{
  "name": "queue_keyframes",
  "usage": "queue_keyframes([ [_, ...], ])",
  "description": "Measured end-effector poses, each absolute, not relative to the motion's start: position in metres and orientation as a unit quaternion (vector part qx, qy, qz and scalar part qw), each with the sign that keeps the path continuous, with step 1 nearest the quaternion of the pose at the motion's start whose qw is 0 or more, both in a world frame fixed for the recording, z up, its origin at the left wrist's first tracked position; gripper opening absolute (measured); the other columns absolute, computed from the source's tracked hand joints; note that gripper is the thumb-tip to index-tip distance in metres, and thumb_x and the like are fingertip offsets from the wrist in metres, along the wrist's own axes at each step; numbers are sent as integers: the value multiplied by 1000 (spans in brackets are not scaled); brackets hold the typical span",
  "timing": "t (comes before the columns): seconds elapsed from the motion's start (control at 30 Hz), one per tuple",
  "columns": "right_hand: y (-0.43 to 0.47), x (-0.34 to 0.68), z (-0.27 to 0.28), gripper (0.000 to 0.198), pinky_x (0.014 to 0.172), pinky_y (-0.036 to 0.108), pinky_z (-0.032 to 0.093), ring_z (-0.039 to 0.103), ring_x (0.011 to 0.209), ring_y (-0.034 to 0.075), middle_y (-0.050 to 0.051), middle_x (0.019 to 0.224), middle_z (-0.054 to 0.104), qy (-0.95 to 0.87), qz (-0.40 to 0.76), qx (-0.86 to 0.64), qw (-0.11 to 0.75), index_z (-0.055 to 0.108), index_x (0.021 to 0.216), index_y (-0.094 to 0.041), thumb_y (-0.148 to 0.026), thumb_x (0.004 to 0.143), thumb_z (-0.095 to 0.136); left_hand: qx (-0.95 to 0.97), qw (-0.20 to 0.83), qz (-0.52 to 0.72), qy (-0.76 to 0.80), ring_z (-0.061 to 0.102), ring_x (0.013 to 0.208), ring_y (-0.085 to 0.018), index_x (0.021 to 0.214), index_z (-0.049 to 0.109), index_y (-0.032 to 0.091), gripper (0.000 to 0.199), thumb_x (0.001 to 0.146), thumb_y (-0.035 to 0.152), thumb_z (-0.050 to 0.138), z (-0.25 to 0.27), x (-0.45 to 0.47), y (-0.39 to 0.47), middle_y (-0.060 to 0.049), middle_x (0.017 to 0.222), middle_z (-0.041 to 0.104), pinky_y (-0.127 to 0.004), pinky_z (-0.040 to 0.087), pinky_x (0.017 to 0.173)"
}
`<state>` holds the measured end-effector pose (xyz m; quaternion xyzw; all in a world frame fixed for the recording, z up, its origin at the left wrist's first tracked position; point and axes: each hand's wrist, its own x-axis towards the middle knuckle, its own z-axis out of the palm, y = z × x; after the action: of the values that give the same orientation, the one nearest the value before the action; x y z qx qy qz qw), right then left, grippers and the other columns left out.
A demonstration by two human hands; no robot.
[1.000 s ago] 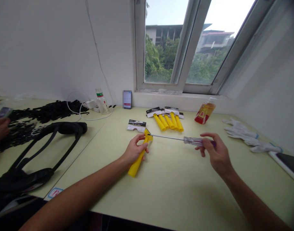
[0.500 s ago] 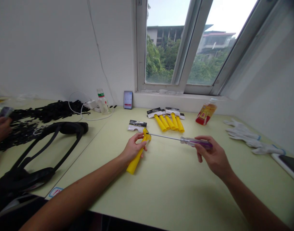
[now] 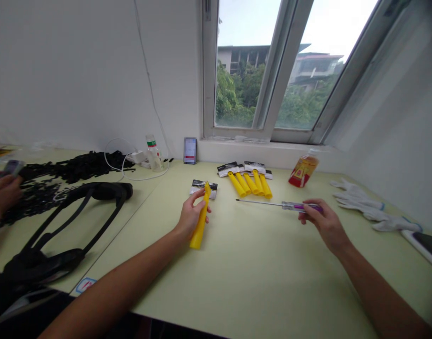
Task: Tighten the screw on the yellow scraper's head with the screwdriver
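My left hand (image 3: 194,217) is wrapped around the long handle of a yellow plastic tool (image 3: 200,228), held slanted above the table with its narrow head up. Behind that head lies a black-and-white packaging card (image 3: 213,187), partly covered. To the right, my right hand (image 3: 320,217) grips a screwdriver (image 3: 289,205) by its clear and purple handle. The screwdriver's thin shaft points left, and its dark tip is apart from the yellow tool. Farther back, several more yellow tools (image 3: 249,182) lie side by side, their heads under packaging cards.
An amber bottle (image 3: 303,169) and white gloves (image 3: 371,207) lie at the right, near a white-edged tablet (image 3: 427,245). At left are a black headset strap (image 3: 106,188), black pieces (image 3: 81,165), a clear bottle (image 3: 154,155), a phone (image 3: 190,150) and another person's hand (image 3: 4,195).
The screwdriver tip has come away from the yellow tool's head as my right hand moved right. My left hand has turned the tool more upright, so its head shows edge-on.
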<state>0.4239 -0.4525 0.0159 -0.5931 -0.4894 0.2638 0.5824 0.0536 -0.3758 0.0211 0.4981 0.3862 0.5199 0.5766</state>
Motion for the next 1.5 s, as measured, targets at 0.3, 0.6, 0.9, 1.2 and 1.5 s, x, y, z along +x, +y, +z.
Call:
queue_keyframes([
  [0.3,-448,430,11,41,73,38,52,65,79,23,7,88,71,-601,265,-654,375,66,91,-19,-50,66,76,777,258,461,343,60,104,-22,119,67,27,32,88,27,61,26,44,-377,-8,123,54,-34,59,82],
  [0.6,-454,375,35,46,98,49,45,59,111,28,12,121,63,-634,282,-607,387,58,114,-23,-54,80,64,884,132,345,287,59,114,-24,129,58,28,36,96,24,45,18,51,-392,-10,130,58,-40,51,96],
  [0.9,-404,301,78,48,80,35,54,66,94,22,9,108,70,-592,479,-482,433,65,108,-20,-45,69,78,871,171,374,269,59,114,-24,124,62,24,32,96,29,46,32,69,-378,-12,128,59,-41,49,99],
  [1.2,-383,298,83,47,73,34,54,66,76,18,7,87,71,-605,426,-478,474,71,92,-15,-51,63,80,879,117,396,241,57,118,-24,130,56,25,35,98,29,43,44,80,-361,-11,131,58,-40,46,103],
  [1.5,-377,337,103,46,67,33,55,64,72,19,5,80,70,-536,245,-536,604,67,83,-19,-52,55,84,768,7,334,547,28,138,-39,139,48,16,69,86,60,53,38,78,-328,-21,147,37,-62,26,109],
])
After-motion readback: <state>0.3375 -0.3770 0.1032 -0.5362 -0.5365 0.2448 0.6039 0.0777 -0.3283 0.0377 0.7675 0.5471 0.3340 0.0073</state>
